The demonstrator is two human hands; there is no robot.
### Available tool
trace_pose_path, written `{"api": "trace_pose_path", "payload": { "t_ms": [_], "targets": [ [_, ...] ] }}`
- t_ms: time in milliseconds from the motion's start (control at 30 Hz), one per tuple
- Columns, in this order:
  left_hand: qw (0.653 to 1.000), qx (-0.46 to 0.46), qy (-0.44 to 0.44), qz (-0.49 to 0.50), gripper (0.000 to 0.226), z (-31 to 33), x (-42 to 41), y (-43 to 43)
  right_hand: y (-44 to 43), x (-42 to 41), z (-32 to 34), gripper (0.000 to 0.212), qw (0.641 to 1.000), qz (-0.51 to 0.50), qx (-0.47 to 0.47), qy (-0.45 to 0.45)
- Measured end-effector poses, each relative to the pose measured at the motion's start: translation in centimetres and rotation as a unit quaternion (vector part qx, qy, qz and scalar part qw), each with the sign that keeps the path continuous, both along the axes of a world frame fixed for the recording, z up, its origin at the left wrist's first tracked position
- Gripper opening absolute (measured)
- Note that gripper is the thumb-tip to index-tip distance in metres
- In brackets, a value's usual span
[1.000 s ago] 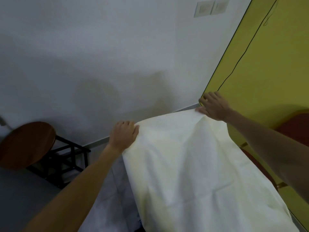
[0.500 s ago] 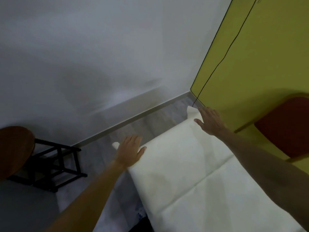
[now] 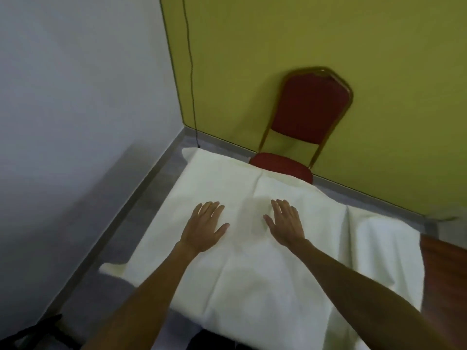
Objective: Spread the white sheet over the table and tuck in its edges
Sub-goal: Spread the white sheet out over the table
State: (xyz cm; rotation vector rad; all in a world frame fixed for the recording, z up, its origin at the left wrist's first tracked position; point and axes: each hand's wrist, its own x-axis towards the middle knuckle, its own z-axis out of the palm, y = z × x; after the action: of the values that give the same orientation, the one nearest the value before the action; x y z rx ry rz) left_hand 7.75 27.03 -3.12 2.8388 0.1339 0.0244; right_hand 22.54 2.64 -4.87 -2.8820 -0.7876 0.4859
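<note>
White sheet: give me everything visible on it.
The white fabric sheet looks like thin cream-white cloth with fold creases and wrinkles. It lies draped over the table, hanging off the near, left and far edges. At right, bare brown wooden tabletop shows uncovered. The left hand and right hand press flat on it, fingers spread. Its far edge overlaps the red chair seat.

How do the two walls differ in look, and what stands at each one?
The left wall is pale grey-white; the far wall is yellow-green. A red chair stands against the far wall, while nothing in view stands at the left wall. A thin dark cable hangs down the far wall near the corner; the left wall shows none. Both have a grey skirting at the floor, and the sheet lies close to both.
</note>
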Motion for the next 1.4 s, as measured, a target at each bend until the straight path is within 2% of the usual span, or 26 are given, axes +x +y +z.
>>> {"api": "trace_pose_path", "payload": {
  "t_ms": [200,333,500,600,700,933,1200,1300,1400],
  "targets": [
    [0.994,0.006,-0.019,-0.111,0.061,0.5,3.5,-6.9,-10.2,-2.6,1.4,0.064,0.993,-0.120,0.006,0.002],
    [0.989,0.000,-0.025,-0.148,0.060,0.3,3.1,-11.0,-14.1,-5.5,1.4,0.064,0.988,-0.152,0.005,0.007],
    [0.987,0.014,-0.025,-0.159,0.061,-0.7,0.5,-14.5,-16.5,-9.4,0.1,0.086,0.986,-0.162,0.024,0.026],
    [0.986,0.027,-0.012,-0.162,0.063,-1.8,-1.6,-16.0,-17.1,-11.9,-1.0,0.069,0.986,-0.159,0.028,0.029],
    [0.988,0.028,0.019,-0.148,0.066,-2.7,-3.9,-16.8,-17.3,-14.1,-1.9,0.069,0.991,-0.127,0.018,0.028],
    [0.991,0.055,0.057,-0.104,0.072,-4.2,-7.4,-14.7,-15.3,-15.8,-3.2,0.075,0.999,-0.034,-0.004,-0.010],
    [0.989,0.076,0.105,-0.078,0.083,-7.2,-7.6,-8.4,-12.5,-13.7,-5.6,0.089,0.999,-0.032,-0.037,0.011],
    [0.988,0.070,0.109,-0.089,0.083,-8.3,-7.3,-6.2,-11.9,-13.5,-6.2,0.086,0.997,-0.033,-0.072,-0.001],
    [0.988,0.068,0.096,-0.100,0.082,-9.2,-6.8,-5.0,-11.5,-13.1,-6.9,0.084,0.996,-0.054,-0.057,-0.031]
  ]
}}
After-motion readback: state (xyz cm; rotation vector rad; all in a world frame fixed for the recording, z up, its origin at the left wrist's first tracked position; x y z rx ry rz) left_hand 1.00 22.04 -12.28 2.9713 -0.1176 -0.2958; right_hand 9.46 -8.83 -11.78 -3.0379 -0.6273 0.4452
